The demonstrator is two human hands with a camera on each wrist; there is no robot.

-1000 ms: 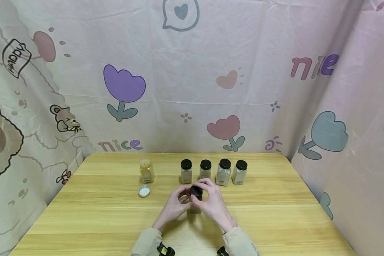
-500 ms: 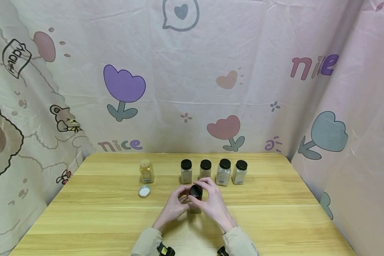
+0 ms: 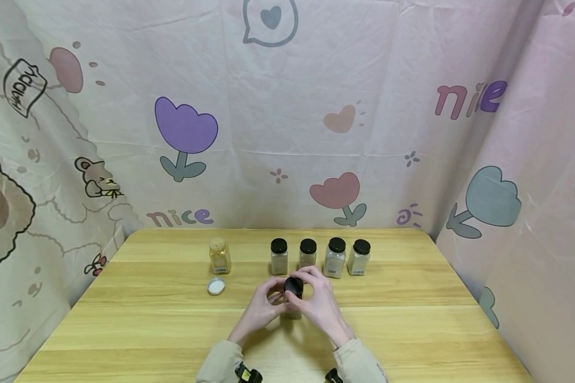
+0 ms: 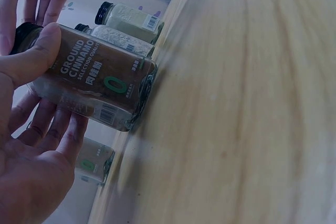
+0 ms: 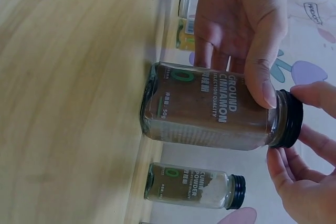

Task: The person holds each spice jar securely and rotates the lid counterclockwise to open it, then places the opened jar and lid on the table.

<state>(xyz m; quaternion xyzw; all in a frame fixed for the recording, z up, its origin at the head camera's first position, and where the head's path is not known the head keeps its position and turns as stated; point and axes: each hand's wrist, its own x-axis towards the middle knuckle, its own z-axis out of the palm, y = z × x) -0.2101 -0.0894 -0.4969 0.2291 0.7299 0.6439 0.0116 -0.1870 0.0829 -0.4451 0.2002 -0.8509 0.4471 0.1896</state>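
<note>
Pale wood tops the table [image 3: 139,319], whose side edges lie well apart from the cinnamon jar [image 5: 197,111]. The jar stands upright, with the left hand [image 3: 262,307] curled round its upper body, thumb near the black cap [image 5: 290,119]. The right hand [image 3: 318,301] pinches that cap, thumb and fingertips parted only by its width. A strip of wood runs behind the jar; farther back and to its left, a lid [image 3: 216,286] rests just in front of a yellow jar [image 3: 220,260]. Four black-capped jars [image 3: 335,261] stand in a row behind the cinnamon jar, mostly to its right, near the back edge. Patterned cloth [image 3: 268,122] hangs beyond.
</note>
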